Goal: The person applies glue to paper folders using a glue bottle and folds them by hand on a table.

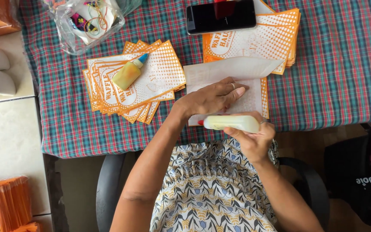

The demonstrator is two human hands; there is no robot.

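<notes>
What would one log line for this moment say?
left hand: flat on paper sheet | right hand: holds glue bottle | surface: plaid tablecloth

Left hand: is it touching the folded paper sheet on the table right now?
Touching. The head view shows the left hand lying flat on the folded paper sheet, fingers pressed onto it with no gap.

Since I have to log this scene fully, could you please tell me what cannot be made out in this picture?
- Head view: the right hand wraps the glue bottle, hiding its back end.
- The left hand covers the middle of the folded paper.
- The clear bag is cut off by the top edge; its contents are a tangle.
</notes>
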